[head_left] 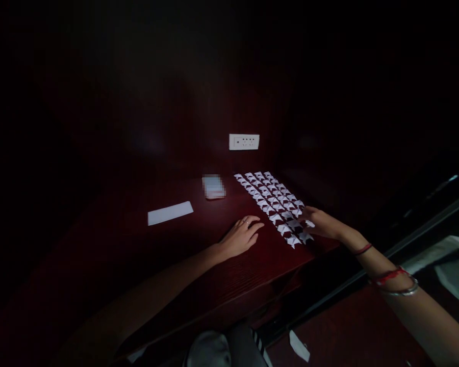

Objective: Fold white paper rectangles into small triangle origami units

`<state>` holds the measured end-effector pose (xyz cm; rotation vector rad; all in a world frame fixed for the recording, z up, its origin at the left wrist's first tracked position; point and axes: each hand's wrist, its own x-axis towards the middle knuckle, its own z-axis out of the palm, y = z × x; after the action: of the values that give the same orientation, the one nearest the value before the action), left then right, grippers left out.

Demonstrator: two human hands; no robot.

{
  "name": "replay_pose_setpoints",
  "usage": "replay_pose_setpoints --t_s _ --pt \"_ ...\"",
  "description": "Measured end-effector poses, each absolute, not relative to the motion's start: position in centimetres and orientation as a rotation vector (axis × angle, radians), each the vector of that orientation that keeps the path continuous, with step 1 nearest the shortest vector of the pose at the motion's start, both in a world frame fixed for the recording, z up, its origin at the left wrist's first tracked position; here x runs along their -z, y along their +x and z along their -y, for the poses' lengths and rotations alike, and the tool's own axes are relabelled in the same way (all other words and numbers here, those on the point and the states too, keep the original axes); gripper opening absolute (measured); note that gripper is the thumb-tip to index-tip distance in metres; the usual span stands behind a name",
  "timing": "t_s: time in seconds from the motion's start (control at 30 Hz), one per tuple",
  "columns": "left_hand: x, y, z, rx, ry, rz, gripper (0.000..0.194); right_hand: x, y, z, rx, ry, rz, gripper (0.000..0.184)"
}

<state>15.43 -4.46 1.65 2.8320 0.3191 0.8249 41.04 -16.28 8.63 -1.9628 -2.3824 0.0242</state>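
Note:
Several small white folded paper pieces (266, 192) lie in slanting rows on the right part of the dark red table (229, 275); their pointed shapes resemble little fish or stars. My right hand (322, 223) is over the near right end of these rows, fingers bent together around a white folded paper piece (309, 224) that shows partly below them. To the left of the rows, my left hand (241, 236) rests on the tabletop with its fingers apart and nothing in it. A ring is on one of its fingers.
A flat white paper strip (170, 212) lies on the left of the table. Behind my left hand is a blurred pale rectangular object (213, 187). A white wall socket (244, 142) is above the table's back edge. Below the front edge, a white scrap (299, 346) shows.

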Motion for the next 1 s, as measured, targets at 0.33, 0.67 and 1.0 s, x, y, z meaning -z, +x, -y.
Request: replay_pose_setpoints --t_s 0.33,0.67,1.0 --pt "-2.4 -1.9 -2.8 -0.755 2.858 -1.104 0.034 -6.5 26.3 2.3 -0.14 -1.407 2.607 0.027" --pt "0.6 -8.3 -8.5 -0.644 2.693 -1.509 0.059 -3.0 14.6 -9.6 -0.128 -1.26 2.616 0.071" --pt "0.2 -8.5 -9.9 -0.638 2.755 -1.49 0.05 -3.1 14.4 -10.4 -0.065 -1.013 2.76 0.041"
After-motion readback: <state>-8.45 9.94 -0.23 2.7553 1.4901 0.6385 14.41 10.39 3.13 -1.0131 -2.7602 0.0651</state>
